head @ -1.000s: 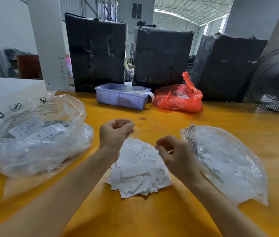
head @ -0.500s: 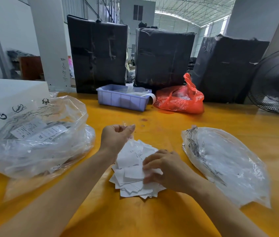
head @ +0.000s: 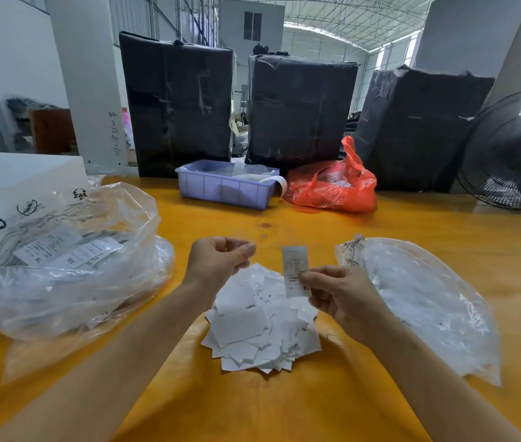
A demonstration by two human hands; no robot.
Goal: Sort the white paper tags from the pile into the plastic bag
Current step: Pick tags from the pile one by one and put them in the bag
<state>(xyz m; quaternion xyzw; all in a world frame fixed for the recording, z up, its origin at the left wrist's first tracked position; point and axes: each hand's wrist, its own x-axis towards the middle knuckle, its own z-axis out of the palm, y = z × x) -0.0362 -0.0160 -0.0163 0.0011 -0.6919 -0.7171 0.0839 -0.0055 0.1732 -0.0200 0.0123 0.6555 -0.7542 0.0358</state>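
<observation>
White rectangular paper tag (head: 295, 272), marked XL, pinched upright in right hand (head: 339, 293) above white tag pile (head: 262, 323) mid-table; left hand (head: 217, 261) curled, contents unclear. Step: sorting. Next: drop into clear plastic bag (head: 425, 301) at right edge, probably.

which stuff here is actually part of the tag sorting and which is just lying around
Part of the job:
- pile of white tags
- XL tag, pinched in the right hand
- left hand, pinching something small and clear
- clear plastic bags at left and right

Just lying about:
- purple tray
- red bag
- black wrapped bundles
- fan
- white box
</observation>
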